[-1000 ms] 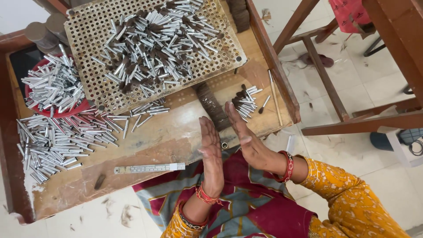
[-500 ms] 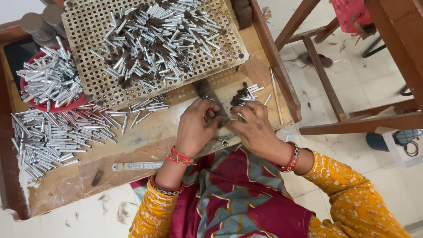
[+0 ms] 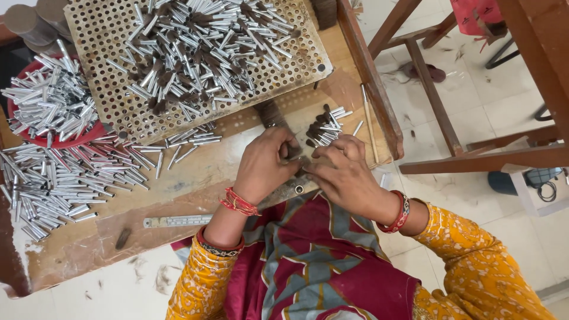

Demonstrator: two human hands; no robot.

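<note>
My left hand (image 3: 264, 169) and my right hand (image 3: 347, 178) meet at the near edge of a wooden table (image 3: 195, 186), fingers curled together. The left fingertips pinch a small dark tube (image 3: 292, 151); what the right fingers hold is hidden. Just beyond them lies a small pile of silver and dark tubes (image 3: 326, 125). A perforated metal tray (image 3: 106, 112) farther back carries a heap of short silver tubes (image 3: 201, 47).
A red plate (image 3: 77, 141) full of tubes sits at the left, with many loose tubes (image 3: 65, 178) spread below it. A steel ruler (image 3: 178, 221) lies near the table's front edge. A thin stick (image 3: 370, 127) rests by the right rim. Wooden furniture legs (image 3: 427, 77) stand at the right.
My hands were flat, palms together, a second ago. They have since moved forward to the small pile and closed their fingers on it.
</note>
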